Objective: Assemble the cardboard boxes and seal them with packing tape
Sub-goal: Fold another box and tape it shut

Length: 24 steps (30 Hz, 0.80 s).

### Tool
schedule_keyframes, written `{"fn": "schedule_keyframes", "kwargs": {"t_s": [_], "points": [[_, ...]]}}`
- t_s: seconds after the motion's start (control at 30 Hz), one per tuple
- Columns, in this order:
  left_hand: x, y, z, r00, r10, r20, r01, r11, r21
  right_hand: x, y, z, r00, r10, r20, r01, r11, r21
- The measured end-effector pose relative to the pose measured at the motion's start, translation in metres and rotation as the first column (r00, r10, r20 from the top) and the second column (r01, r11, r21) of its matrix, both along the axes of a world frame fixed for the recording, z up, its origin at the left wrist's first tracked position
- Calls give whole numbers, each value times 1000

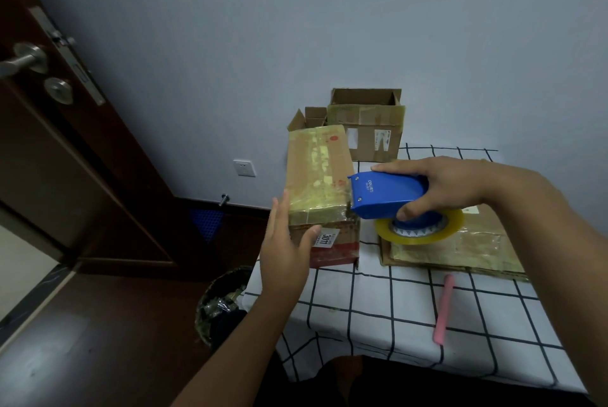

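Note:
A closed cardboard box [317, 176], its top covered in yellowish tape, stands at the table's left edge. My left hand [286, 248] rests flat against its near left corner, fingers straight. My right hand [450, 188] grips a blue tape dispenser [385, 194] with a roll of clear yellowish tape [421, 230] under it. The dispenser's front end touches the box's right near edge. An open box [368, 125] stands at the back by the wall, with a smaller open box [311, 117] to its left. Flattened cardboard [460, 248] lies under my right arm.
The table wears a white cloth with a black grid [378, 301]. A pink stick-like tool [442, 308] lies on it near the front. A dark waste bin [220, 304] stands on the floor left of the table. A brown door [49, 130] is open at the left.

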<state>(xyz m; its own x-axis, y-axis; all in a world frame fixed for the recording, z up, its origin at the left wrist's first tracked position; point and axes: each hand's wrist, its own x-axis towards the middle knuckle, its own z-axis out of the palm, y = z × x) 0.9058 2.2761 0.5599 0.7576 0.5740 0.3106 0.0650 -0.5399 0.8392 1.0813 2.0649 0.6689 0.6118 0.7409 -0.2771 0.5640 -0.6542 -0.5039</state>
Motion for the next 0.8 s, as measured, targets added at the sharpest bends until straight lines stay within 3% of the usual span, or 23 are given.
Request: {"fn": "schedule_keyframes", "kwargs": {"t_s": [0.23,0.4,0.6,0.7,0.8], "points": [[8,29,5,999,-45,11,44,991,128,-14,5,8,999,-7,49,6,1000,21],[4,57,16,995,-99,10,99,993,66,-33,16,16,983,5,181,-18,997,70],[-1,80,13,987,-148,-70,151,988,37,-45,33,-3,970,30,241,-35,999,17],[-5,87,6,983,-89,-163,132,953,273,-46,33,-19,982,15,186,-31,996,83],[-8,80,1,991,-19,-130,103,727,679,-47,32,-26,991,3,137,-23,988,150]]}}
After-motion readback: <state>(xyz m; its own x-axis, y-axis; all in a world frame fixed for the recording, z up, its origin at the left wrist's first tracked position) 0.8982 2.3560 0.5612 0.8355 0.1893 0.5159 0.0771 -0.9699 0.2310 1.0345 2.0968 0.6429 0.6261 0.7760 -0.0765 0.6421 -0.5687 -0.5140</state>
